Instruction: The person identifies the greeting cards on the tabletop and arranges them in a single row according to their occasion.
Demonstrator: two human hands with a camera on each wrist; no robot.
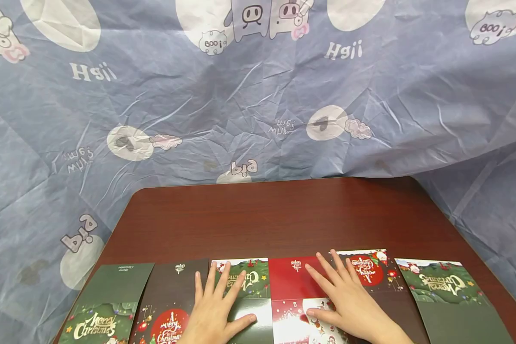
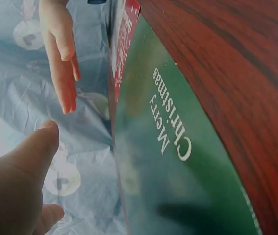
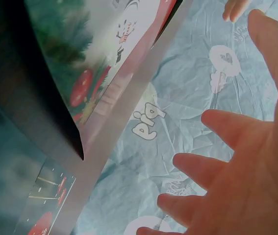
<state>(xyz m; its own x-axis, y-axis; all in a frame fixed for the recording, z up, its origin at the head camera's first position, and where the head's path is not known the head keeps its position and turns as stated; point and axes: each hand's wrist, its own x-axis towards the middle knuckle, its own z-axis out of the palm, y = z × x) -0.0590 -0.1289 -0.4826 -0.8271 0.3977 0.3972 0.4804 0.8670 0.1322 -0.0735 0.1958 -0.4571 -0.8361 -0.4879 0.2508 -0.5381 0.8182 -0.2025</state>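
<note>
Several opened Christmas cards lie side by side along the near part of a table. My left hand (image 1: 212, 313) is over a dark card (image 1: 174, 282) and a green Merry Christmas card (image 1: 258, 283), fingers straight and spread. My right hand (image 1: 350, 303) spreads its fingers over a red card (image 1: 285, 282) and another dark card (image 1: 393, 282) with a red circle. Both hands hold nothing. In the left wrist view a gap shows between the left thumb (image 2: 36, 147) and a green card (image 2: 178, 161); whether fingertips touch cards elsewhere I cannot tell.
A green card (image 1: 112, 291) lies at the far left and another green card (image 1: 451, 289) at the far right. Behind them stretches the dark red wooden table (image 1: 275, 215). A blue-grey printed cloth (image 1: 241, 95) hangs at its back and sides.
</note>
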